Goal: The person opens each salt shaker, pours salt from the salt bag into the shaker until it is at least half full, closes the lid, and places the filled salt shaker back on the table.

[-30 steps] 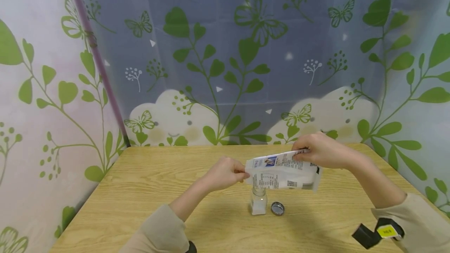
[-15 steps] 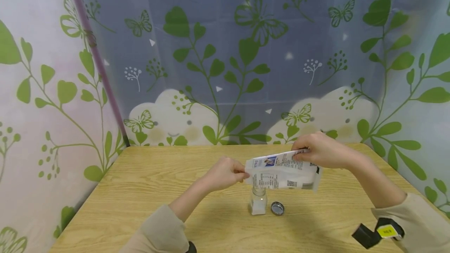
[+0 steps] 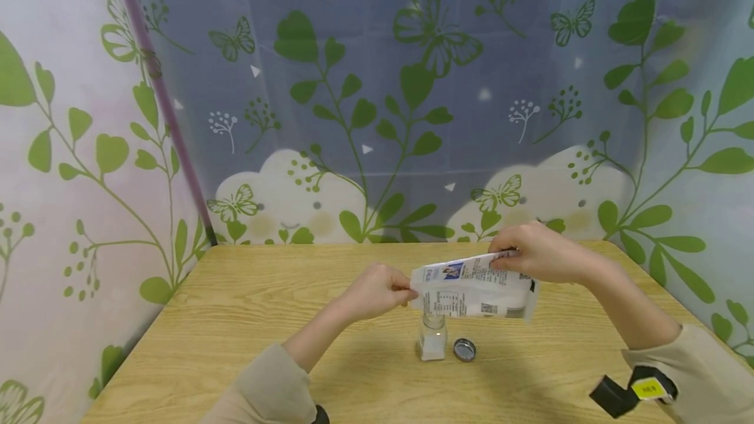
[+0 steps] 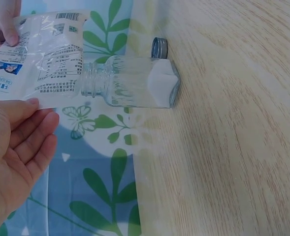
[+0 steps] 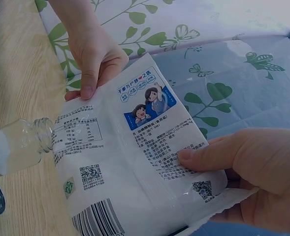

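Jar: I see the clear glass jar upright and uncapped on the wooden surface, with white contents in its lower part.
Packet: I have the white printed packet held above the jar, most of it reaching to the jar's right; its lower left part is at the mouth, but I cannot tell whether the 2 touch.
Left hand: I find it up and left of the jar, thumb and fingers pinching the packet's left end.
Right hand: I find it up and right of the jar, fingers gripping the packet's upper right edge.
Lid: I see the silver lid lying flat just right of the jar.
Backdrop: I see a leaf-printed curtain behind the jar.
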Tool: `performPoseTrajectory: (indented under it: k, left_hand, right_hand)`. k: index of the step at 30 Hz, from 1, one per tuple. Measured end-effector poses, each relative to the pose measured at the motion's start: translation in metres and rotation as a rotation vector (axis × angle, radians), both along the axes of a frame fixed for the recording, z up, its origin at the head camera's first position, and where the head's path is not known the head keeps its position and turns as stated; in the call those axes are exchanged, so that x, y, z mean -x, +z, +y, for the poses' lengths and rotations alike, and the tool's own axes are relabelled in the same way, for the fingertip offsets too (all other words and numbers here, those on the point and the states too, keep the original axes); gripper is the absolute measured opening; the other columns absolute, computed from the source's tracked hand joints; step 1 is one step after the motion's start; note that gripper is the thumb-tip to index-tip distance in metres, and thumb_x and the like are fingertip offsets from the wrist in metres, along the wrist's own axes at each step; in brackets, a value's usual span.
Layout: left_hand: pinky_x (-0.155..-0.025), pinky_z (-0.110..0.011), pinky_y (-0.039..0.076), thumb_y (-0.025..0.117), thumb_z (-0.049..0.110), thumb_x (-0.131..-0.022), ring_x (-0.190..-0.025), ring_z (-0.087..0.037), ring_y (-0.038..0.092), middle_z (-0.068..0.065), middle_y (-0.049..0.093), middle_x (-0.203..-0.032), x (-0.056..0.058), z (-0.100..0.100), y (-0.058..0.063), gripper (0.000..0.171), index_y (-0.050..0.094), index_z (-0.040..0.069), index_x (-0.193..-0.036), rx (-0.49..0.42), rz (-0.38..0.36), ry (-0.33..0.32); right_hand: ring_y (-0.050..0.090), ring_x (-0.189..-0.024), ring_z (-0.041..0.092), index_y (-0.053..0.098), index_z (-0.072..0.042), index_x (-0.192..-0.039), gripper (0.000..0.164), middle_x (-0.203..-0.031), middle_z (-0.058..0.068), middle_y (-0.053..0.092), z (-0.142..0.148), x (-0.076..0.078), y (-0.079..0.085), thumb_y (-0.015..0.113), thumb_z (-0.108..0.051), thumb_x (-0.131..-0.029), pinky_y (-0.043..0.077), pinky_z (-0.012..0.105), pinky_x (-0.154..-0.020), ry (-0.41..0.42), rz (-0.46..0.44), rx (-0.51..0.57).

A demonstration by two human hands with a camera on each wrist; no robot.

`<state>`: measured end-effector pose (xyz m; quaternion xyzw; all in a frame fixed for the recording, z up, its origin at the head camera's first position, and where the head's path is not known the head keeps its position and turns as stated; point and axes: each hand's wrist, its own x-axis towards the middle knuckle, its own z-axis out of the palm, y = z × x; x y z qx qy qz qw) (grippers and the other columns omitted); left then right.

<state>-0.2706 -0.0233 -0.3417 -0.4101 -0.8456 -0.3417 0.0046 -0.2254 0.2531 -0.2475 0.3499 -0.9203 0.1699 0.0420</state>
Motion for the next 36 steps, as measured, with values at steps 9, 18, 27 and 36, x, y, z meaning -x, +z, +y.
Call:
performPoseTrajectory:
  k: [9,18,27,36]
  left_hand:
    - [-0.040,-0.016,0.026,0.063,0.008,-0.086,-0.044,-0.002,0.034,0.002,0.063,-0.065,-0.0003,-0.0001,0.0002,0.014,0.072,0.001,-0.078,0.000,0.009,-0.010]
    - [-0.041,-0.017,0.026,0.063,0.008,-0.086,-0.045,-0.002,0.035,0.002,0.063,-0.065,-0.0005,0.0000,0.0001,0.014,0.072,0.001,-0.078,-0.003,0.005,-0.008]
    - [-0.042,-0.017,0.028,0.063,0.008,-0.086,-0.046,-0.003,0.038,0.002,0.064,-0.066,-0.0017,0.0005,0.0018,0.013,0.073,0.002,-0.081,0.003,-0.020,0.006]
    - [-0.042,-0.017,0.030,0.063,0.009,-0.086,-0.047,-0.003,0.039,0.002,0.064,-0.067,-0.0016,0.0012,0.0015,0.012,0.073,0.003,-0.081,0.005,-0.022,0.004]
  right_hand:
    - [0.051,-0.061,0.002,0.066,-0.015,-0.084,0.006,-0.076,-0.009,0.058,0.0001,-0.0007,0.0004,0.064,-0.011,-0.087,0.045,0.024,-0.052,-0.007,-0.015,0.004]
    - [0.051,-0.061,0.002,0.065,-0.015,-0.083,0.006,-0.076,-0.009,0.058,-0.0007,-0.0018,0.0012,0.064,-0.010,-0.086,0.044,0.024,-0.052,-0.006,-0.008,0.000]
    - [0.049,-0.060,0.002,0.065,-0.015,-0.083,0.006,-0.075,-0.009,0.057,-0.0008,-0.0021,0.0018,0.064,-0.010,-0.086,0.044,0.024,-0.052,0.000,-0.001,0.001]
    - [0.049,-0.061,0.002,0.066,-0.015,-0.083,0.006,-0.076,-0.010,0.057,0.0012,-0.0013,0.0005,0.065,-0.010,-0.086,0.044,0.024,-0.052,0.003,0.009,0.004]
